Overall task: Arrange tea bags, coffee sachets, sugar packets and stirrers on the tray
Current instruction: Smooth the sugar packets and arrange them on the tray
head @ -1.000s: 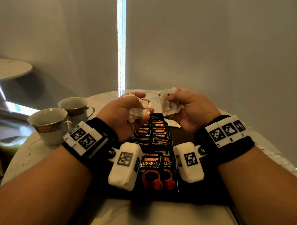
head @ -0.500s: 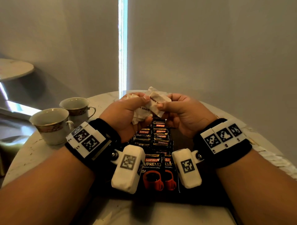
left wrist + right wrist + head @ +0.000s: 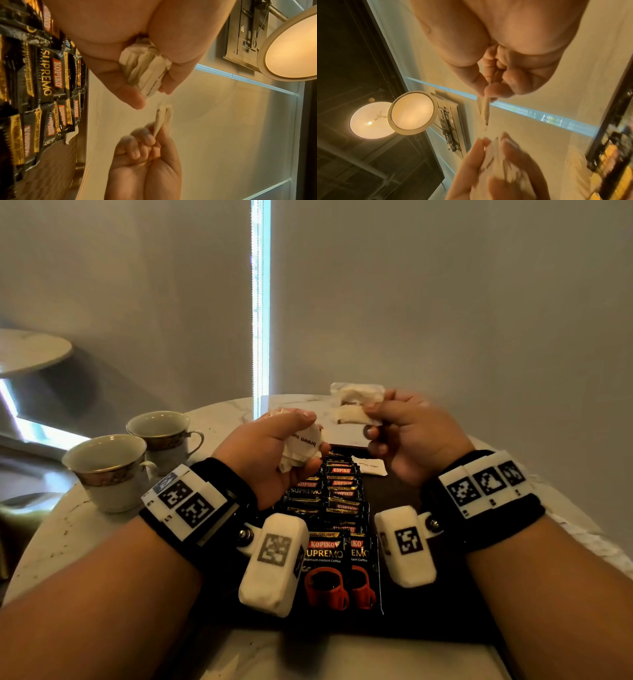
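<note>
Left hand: the left hand (image 3: 274, 453) is raised above the far half of the tray (image 3: 431, 607), fingers and thumb curled round a crumpled bunch of sugar packets (image 3: 301, 448); the bunch fills the palm and its ends stick out past the fingertips.
Right hand: the right hand (image 3: 411, 436) is up over the tray's far right corner, thumb and forefinger pinching two sugar packets (image 3: 356, 402) by one end; the packets stand clear above the fingers, blurred.
Gap: the two hands are near each other but apart, and their packets do not touch.
Coffee sachets: black coffee sachets (image 3: 329, 508) lie overlapped in a row down the middle of the tray, from near edge to far edge.
Loose packet: one white packet (image 3: 370, 467) lies flat near the tray's far edge, just right of the sachets.
Cups: two cups (image 3: 137, 460) stand on the table (image 3: 51, 542) off the tray's left edge.
</note>
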A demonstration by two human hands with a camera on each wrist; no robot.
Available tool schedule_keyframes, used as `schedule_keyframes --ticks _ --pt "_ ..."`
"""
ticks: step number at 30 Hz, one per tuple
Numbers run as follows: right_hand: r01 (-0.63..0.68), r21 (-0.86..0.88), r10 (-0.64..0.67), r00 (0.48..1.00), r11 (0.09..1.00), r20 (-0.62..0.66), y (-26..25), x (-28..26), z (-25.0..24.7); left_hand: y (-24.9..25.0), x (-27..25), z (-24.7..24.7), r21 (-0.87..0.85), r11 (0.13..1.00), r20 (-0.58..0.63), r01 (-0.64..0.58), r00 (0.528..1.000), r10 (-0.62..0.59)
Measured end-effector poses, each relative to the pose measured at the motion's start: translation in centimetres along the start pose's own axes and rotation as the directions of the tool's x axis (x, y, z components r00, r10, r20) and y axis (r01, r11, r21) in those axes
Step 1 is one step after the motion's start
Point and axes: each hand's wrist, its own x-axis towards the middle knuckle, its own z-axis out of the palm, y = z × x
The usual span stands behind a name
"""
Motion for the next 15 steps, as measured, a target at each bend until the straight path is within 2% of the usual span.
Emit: schedule_keyframes --ticks 2,5,11,15 --pt "0.025 0.047 -0.022 0.998 0.999 -0.057 -0.8 0.9 -1.5 0.1 0.1 -0.1 -0.011 1.000 -0.008 0.000 1.000 0.000" --pt "0.005 0.119 0.016 0.984 0.993 -0.177 -1.3 2.4 -4.4 0.2 0.2 -0.2 -0.021 1.000 -0.021 0.000 1.000 -0.001" --pt "-0.236 0.168 0.281 0.896 0.957 -0.343 2.0 4.4 -8.9 0.3 0.3 -0.2 -0.026 1.000 -0.019 0.006 1.000 -0.006" --pt "-0.357 0.109 0.369 0.835 0.928 -0.407 3.6 4.6 -10.2 0.3 0.4 -0.3 -0.031 0.999 -0.020 0.013 1.000 -0.013"
